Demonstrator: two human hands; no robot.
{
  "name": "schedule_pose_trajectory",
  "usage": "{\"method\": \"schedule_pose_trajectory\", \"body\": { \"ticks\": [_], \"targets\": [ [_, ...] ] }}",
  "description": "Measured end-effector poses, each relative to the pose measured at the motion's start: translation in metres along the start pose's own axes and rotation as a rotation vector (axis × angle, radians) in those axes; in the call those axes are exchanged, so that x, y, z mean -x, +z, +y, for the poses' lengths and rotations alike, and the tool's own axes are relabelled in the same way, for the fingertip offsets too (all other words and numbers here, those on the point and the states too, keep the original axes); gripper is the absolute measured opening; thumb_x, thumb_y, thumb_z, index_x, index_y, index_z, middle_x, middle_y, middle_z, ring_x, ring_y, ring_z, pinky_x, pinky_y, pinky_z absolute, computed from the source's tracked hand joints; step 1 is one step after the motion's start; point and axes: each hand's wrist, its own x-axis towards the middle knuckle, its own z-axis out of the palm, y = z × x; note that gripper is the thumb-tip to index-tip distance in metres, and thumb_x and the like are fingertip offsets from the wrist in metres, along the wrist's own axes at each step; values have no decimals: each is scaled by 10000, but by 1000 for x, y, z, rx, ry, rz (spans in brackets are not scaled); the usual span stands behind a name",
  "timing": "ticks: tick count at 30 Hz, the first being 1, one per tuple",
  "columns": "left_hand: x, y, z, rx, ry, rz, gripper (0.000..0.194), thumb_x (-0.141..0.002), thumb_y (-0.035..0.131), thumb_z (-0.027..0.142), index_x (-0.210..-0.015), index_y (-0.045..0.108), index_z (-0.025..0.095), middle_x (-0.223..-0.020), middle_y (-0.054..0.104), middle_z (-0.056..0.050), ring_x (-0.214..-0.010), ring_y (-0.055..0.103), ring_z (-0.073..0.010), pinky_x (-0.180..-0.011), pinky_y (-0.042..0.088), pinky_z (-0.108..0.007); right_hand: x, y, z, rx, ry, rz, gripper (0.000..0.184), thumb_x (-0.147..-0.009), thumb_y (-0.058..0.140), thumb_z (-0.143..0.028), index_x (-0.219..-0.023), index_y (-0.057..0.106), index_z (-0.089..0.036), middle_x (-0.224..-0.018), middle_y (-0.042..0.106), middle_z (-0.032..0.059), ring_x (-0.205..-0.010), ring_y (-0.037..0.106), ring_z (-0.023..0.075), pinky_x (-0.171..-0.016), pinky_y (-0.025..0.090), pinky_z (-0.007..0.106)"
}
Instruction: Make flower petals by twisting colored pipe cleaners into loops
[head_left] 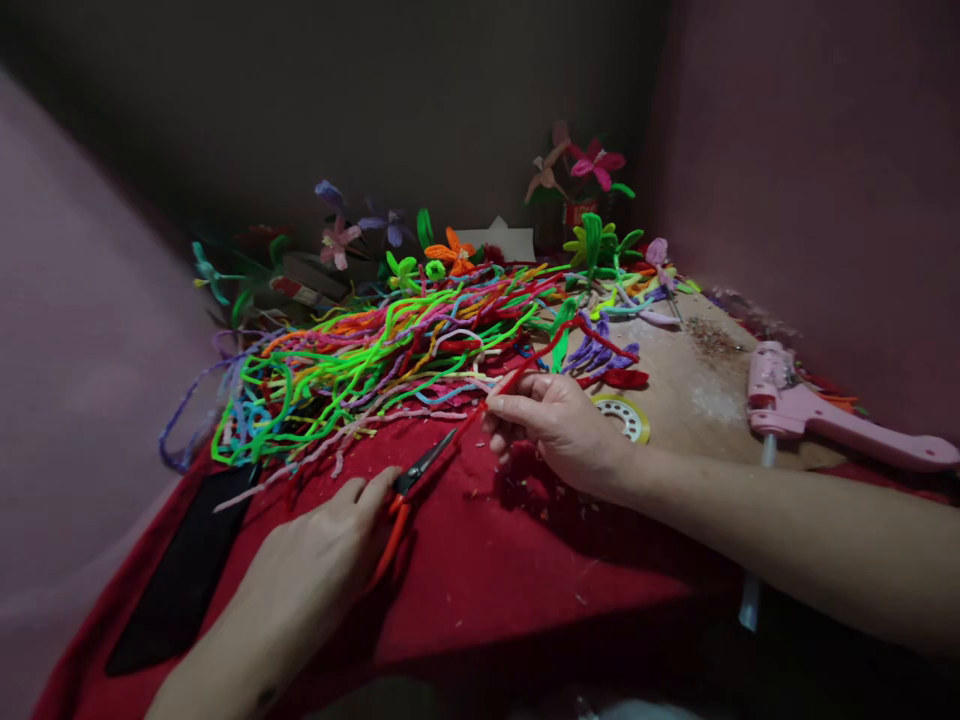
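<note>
My left hand (322, 545) is closed around the orange handles of a pair of scissors (409, 490), whose dark blades point up and to the right. Between the thumb and fingers of my right hand (551, 425) is a red pipe cleaner (529, 362). It bends up and over to the right, and its lower end reaches down toward the scissor tips. Whether the blades touch it I cannot tell. Behind both hands lies a big heap of pipe cleaners (375, 345) in many colours.
A pink glue gun (840, 415) rests at the right on a brown board (675, 365). Near my right wrist is a tape roll (626, 418). A black flat object (187, 570) lies at the left on the red cloth (495, 580). Pipe-cleaner flowers (454, 252) stand at the back.
</note>
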Motion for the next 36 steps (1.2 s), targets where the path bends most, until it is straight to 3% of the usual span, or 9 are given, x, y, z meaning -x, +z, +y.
{"method": "schedule_pose_trajectory", "body": {
  "ticks": [4,6,9,13,18,24,29,32,36],
  "targets": [
    [-17,-21,9,200,-14,288,355,-861,449,319,-1162,579,183,-1096,633,-130,-859,643,-238,-676,500,-315,3,1,2,56,-22,-9,138,-735,628,-246,-679,574,-132,-612,590,-2,-473,534,80,-465,434,216],
    [-29,-30,27,472,2,370,344,-860,479,353,-1136,570,169,-1021,653,-98,-776,631,-182,-675,491,-281,5,2,3,124,-58,-26,128,-735,617,-221,-653,574,-132,-568,558,-17,-458,492,70,-455,395,211],
    [-46,-35,53,814,21,359,252,-860,506,322,-1052,575,174,-747,656,1,-523,549,-95,-545,444,-207,8,4,2,194,-77,-42,93,-723,632,-209,-682,598,-132,-525,516,-43,-434,428,56,-442,346,206],
    [-54,-31,64,599,160,439,188,-879,431,198,-760,574,169,-593,564,22,-507,514,-87,-511,377,-192,7,2,3,178,-63,-52,148,-729,653,-259,-677,585,-139,-519,497,-53,-432,405,53,-434,319,205],
    [-48,-31,57,253,290,331,242,-871,358,135,-768,575,166,-591,569,3,-499,530,-112,-479,353,-219,2,1,0,114,-64,-14,231,-766,620,-290,-610,528,-147,-510,496,-49,-436,413,52,-438,312,201],
    [-49,-34,49,641,295,382,189,-865,469,196,-802,645,167,-693,681,-8,-590,613,-95,-572,464,-176,0,0,-1,19,-67,5,206,-760,634,-299,-675,516,-153,-565,534,-45,-446,438,52,-451,328,198],
    [-47,-30,48,968,60,458,123,-803,598,238,-828,694,166,-760,723,-18,-661,655,-128,-647,524,-220,-1,-2,0,61,-134,-16,227,-777,630,-333,-685,527,-153,-598,560,-29,-481,482,66,-488,370,211],
    [-43,-27,52,950,35,502,114,-811,594,233,-824,688,169,-749,715,-18,-647,645,-120,-634,520,-220,1,-2,0,64,-164,-51,183,-771,644,-305,-712,563,-152,-600,566,-28,-503,496,70,-517,394,216],
    [-41,-23,56,758,159,630,85,-822,579,188,-851,658,180,-703,675,-1,-607,603,-89,-592,477,-189,5,0,-1,116,-91,-151,171,-722,685,-293,-710,607,-141,-550,554,-27,-492,500,82,-524,428,229]
  ]
}}
